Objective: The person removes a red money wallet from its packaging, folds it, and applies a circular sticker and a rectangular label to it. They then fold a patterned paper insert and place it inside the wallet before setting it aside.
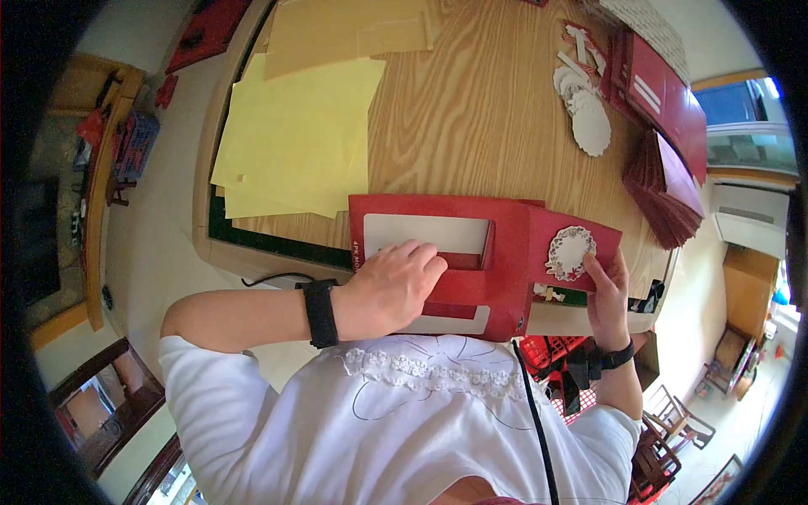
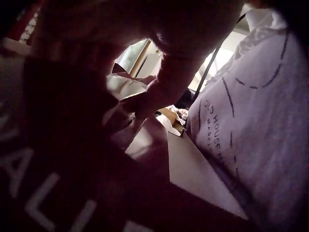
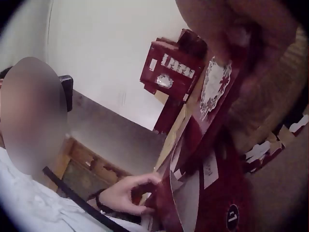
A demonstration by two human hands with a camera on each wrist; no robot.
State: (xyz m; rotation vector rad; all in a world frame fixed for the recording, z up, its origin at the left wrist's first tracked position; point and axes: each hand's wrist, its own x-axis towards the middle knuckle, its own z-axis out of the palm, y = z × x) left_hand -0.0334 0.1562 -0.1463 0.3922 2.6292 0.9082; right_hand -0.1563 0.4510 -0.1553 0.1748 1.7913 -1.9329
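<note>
In the head view a red cardboard box (image 1: 509, 252) with cut-out windows lies at the table's near edge. My left hand (image 1: 391, 286) lies over its left window, and in the left wrist view its thumb and fingers (image 2: 154, 92) pinch a part of the box. My right hand (image 1: 610, 295) grips the flap at the right end, thumb on top beside a round white lace-edged label (image 1: 571, 253). The right wrist view shows this label (image 3: 216, 87) close to the right hand (image 3: 251, 43), with the left hand (image 3: 128, 193) at the box's other side.
Yellow sheets (image 1: 295, 135) lie on the left of the wooden table (image 1: 471, 109). At the far right are white round labels (image 1: 592, 126), red folded cartons (image 1: 665, 101) and a fanned stack of red card (image 1: 665, 189). A red basket (image 1: 547, 347) stands below the near edge.
</note>
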